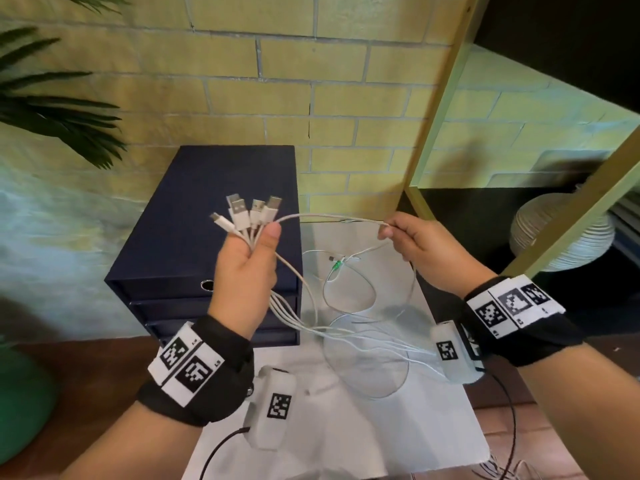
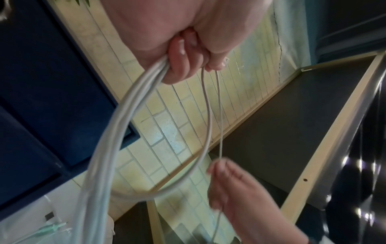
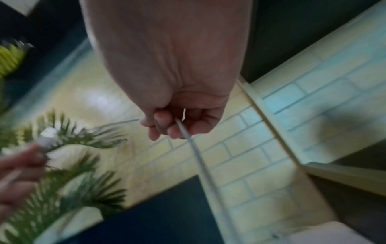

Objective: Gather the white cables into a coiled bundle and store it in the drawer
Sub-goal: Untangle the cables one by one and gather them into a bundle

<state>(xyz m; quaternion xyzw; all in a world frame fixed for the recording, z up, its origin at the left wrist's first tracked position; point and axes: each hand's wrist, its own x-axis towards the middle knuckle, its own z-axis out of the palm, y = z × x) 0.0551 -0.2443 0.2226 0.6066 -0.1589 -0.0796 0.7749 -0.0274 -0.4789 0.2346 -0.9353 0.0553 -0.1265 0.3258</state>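
My left hand [image 1: 247, 265] grips several white cables [image 1: 304, 317] in a fist, their USB plugs [image 1: 251, 211] fanning out above the thumb. The strands trail down from the fist [image 2: 183, 54] in loose loops onto a white sheet [image 1: 346, 427]. One strand runs from the left thumb across to my right hand [image 1: 415, 244], which pinches it between thumb and fingers [image 3: 167, 125]. Both hands are raised in front of a dark blue drawer unit [image 1: 194, 216], whose drawers are shut. A green-tipped plug end [image 1: 335, 268] lies among the loops.
The drawer unit stands against a yellow brick wall. A pale wooden shelf frame [image 1: 436, 109] rises on the right, with a ribbed white vase [image 1: 561, 233] inside it. Palm leaves [image 1: 52, 109] hang at the left. A green pot [image 1: 20, 400] sits at the lower left.
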